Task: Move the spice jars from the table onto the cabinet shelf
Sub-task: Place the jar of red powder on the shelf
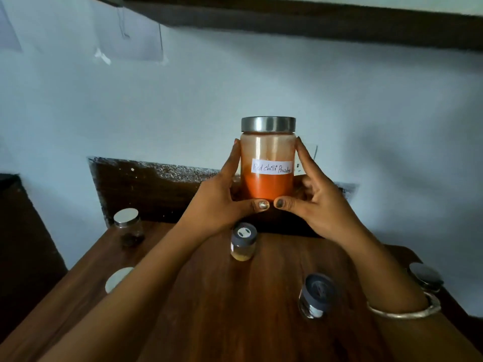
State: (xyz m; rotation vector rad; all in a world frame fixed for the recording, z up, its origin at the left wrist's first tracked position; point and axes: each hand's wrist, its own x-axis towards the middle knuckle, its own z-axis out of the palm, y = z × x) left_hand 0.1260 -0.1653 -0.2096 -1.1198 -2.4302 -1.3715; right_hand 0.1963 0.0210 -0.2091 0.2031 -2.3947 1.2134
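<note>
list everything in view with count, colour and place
chilli jar: 1, orange powder, steel lid, held above the table
grey-lidded jars: 2, clear, table centre and near right
steel-lidded jars: 2, clear, table far left and right edge
silver lid: 1, table left, partly behind forearm
table: 1, brown wood, below
wall: 1, pale blue, behind
bangle: 1, silver, right wrist
left hand: 1, fingers grip jar's left side
right hand: 1, fingers grip jar's right side
</note>
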